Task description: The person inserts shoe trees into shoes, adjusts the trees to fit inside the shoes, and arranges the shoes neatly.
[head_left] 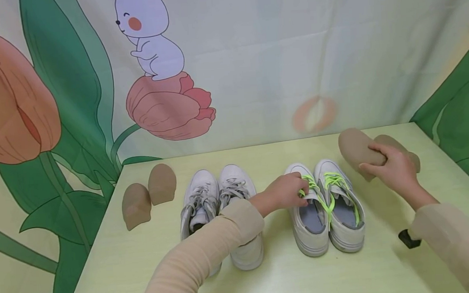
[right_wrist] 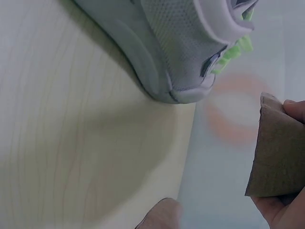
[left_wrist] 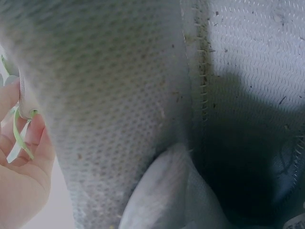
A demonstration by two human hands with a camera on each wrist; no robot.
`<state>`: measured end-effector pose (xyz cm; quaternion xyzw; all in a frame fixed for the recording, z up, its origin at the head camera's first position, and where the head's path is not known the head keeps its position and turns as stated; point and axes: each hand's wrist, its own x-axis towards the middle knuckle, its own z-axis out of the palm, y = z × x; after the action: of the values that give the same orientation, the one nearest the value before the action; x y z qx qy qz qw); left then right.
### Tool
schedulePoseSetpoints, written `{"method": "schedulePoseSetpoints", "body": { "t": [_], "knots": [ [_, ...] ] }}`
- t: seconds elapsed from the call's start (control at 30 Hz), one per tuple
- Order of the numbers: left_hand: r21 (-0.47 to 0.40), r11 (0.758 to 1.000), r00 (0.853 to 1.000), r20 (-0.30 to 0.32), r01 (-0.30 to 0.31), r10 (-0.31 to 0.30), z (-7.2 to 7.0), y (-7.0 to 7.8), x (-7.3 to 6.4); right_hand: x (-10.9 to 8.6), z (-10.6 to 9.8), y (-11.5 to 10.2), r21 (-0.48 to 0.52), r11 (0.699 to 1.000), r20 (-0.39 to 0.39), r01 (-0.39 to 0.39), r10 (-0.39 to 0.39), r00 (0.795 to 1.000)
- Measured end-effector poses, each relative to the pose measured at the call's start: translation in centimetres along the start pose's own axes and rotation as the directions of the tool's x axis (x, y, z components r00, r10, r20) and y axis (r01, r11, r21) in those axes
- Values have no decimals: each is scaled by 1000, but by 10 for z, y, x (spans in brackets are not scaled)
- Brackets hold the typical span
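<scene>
My left hand point(head_left: 287, 191) grips the laced side of the left grey-white sneaker point(head_left: 310, 238) with neon green laces. In the left wrist view, its curled fingers point(left_wrist: 35, 131) are at the shoe's edge beside a green lace end. The matching right sneaker point(head_left: 348, 238) stands close alongside. Off to the right, my right hand point(head_left: 395, 168) holds a brown, rounded shoe-toe insert point(head_left: 357, 148) above the table, thumb on one side and fingers on the other. Partly hidden behind that hand lies a second brown insert point(head_left: 391, 141).
A pair of white sneakers with grey laces point(head_left: 237, 186) stands left of centre, partly covered by my left sleeve point(head_left: 208, 251). Farther left lie two more brown inserts point(head_left: 162, 184). A printed curtain point(head_left: 253, 64) hangs behind the pale wooden table point(head_left: 282, 269).
</scene>
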<state>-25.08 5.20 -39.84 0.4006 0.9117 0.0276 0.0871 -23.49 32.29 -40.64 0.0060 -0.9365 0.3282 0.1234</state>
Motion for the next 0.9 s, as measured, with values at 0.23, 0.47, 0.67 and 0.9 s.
{"method": "schedulePoseSetpoints", "body": {
  "t": [0.23,0.47,0.67,0.9],
  "knots": [
    [-7,1000,1000,9,6,-6,0,1,0,-10,-2,-11,1,999,-18,34,-34,999],
    [-13,1000,1000,14,11,-11,0,0,0,-20,-5,-25,3,998,-6,60,-60,998],
    [-19,1000,1000,11,9,-9,0,0,1,-27,-6,-31,-16,997,-1,71,-71,997],
    [-18,1000,1000,6,7,-7,0,0,1,-36,-9,-35,-15,997,20,71,-71,997]
  ]
}}
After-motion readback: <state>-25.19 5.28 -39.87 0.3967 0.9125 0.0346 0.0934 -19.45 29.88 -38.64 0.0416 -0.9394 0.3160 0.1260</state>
